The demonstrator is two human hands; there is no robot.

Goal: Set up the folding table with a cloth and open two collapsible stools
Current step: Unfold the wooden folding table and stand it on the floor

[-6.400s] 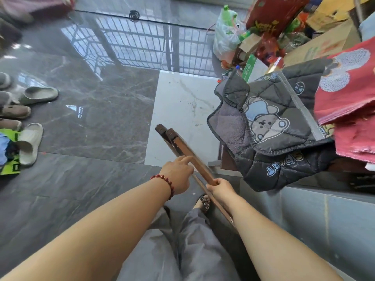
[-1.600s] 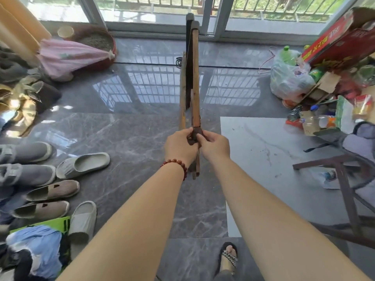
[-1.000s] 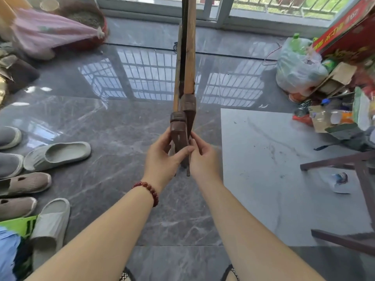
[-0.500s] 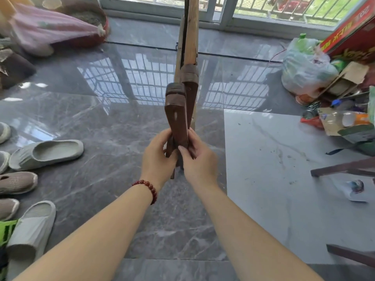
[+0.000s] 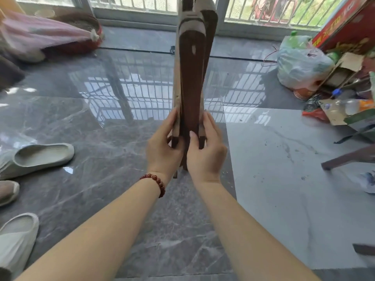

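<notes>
Head view: your left hand [image 5: 162,147] and right hand [image 5: 205,153] grip the lower end of the folded wooden frame [image 5: 192,82], probably a stool. On each hand, fingers and thumb clamp its outer slats. The frame stands upright over the grey tiled floor [image 5: 101,128], and its top is out of view.

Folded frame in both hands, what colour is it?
The folded frame is dark brown wood; head view.

dark brown stool [image 5: 191,82], red bracelet [image 5: 155,182]
</notes>
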